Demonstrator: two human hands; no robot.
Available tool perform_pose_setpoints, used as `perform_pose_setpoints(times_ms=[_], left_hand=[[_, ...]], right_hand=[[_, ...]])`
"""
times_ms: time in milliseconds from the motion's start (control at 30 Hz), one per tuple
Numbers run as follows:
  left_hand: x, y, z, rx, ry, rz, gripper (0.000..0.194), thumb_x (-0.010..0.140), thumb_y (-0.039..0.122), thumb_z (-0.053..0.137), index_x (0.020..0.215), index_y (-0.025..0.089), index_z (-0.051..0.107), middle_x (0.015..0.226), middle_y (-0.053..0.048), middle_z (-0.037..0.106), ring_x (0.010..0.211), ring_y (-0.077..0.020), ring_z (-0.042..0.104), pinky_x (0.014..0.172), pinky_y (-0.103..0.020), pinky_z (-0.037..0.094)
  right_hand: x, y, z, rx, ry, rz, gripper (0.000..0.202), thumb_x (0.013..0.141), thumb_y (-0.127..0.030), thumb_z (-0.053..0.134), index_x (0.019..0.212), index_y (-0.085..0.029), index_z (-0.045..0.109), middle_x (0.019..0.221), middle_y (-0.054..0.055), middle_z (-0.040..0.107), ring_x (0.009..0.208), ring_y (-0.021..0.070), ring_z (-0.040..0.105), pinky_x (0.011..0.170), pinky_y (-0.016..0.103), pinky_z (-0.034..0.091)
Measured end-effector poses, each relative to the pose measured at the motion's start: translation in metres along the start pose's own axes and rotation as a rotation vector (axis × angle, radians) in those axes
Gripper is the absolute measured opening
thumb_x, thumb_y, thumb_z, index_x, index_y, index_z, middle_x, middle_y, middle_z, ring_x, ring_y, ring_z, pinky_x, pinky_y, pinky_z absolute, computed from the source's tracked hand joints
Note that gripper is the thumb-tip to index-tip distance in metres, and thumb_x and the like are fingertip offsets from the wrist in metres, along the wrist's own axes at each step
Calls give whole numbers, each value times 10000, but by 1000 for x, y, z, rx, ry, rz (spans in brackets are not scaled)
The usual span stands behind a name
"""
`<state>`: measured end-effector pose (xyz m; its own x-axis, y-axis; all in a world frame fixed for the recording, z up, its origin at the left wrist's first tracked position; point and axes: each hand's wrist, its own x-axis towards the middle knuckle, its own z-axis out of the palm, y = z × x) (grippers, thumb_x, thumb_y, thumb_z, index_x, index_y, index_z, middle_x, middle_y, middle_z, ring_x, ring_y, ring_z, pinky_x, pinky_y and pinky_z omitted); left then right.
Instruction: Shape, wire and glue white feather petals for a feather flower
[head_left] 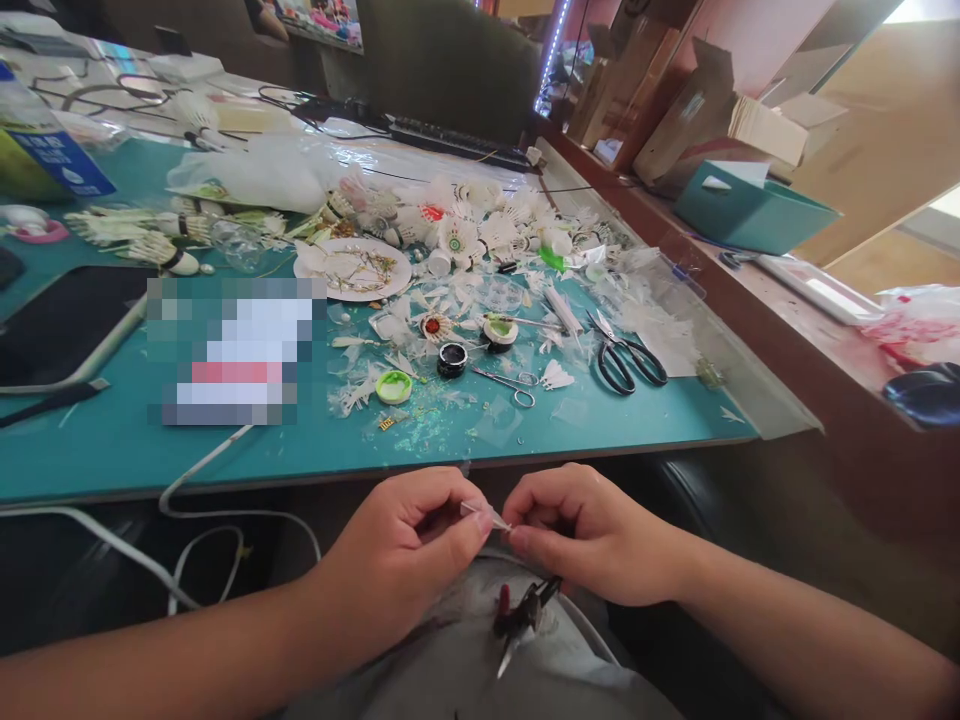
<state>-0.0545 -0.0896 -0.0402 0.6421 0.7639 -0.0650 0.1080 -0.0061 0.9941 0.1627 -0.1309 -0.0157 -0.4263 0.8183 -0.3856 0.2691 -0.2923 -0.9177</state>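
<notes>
Just past the table's front edge, above my lap, my left hand [431, 535] pinches a small white feather piece [495, 518] between thumb and forefinger. The narrow end of this piece meets the closed thumb and fingertips of my right hand [577, 530]. My right hand's other fingers are curled in. Below the hands, a dark object [525, 610] with a red part and a pale pointed tip lies on the grey cloth over my lap; its kind is unclear. Small scissors [514, 385] and black-handled scissors [628, 358] lie on the table beyond.
Several shuttlecocks [461, 240] are heaped at the back of the green table [360, 450]. A white plate [352, 270] carries thin golden pieces. Nearer stand an open green pot [394, 387] and a black jar [451, 360]. A white cable [202, 460] hangs over the edge at left.
</notes>
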Motion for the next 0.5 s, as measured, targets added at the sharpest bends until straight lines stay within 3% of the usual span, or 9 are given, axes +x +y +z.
perform_pose_setpoints(times_ms=[167, 333, 500], left_hand=[[0, -4, -1, -59, -70, -34, 206, 955, 329, 606, 813, 210, 698, 759, 24, 610, 714, -138, 522, 674, -254, 406], [-3, -15, -3, -197, -125, -90, 229, 966, 400, 568, 1107, 255, 674, 883, 16, 597, 743, -141, 483, 672, -245, 410], [-6, -21, 0, -247, -160, -247, 270, 1059, 428, 468, 1015, 253, 668, 728, 58, 472, 605, -114, 319, 528, -222, 273]], right_hand=[[3, 6, -4, 62, 14, -19, 292, 936, -428, 663, 861, -147, 635, 549, -80, 475, 434, 46, 419, 415, 136, 397], [7, 10, -3, 101, 59, -39, 347, 893, -477, 727, 869, -140, 650, 558, -80, 469, 439, 46, 413, 408, 137, 379], [8, 18, 2, 60, 48, -104, 250, 933, -369, 675, 879, -125, 686, 566, -65, 499, 461, 51, 422, 428, 144, 361]])
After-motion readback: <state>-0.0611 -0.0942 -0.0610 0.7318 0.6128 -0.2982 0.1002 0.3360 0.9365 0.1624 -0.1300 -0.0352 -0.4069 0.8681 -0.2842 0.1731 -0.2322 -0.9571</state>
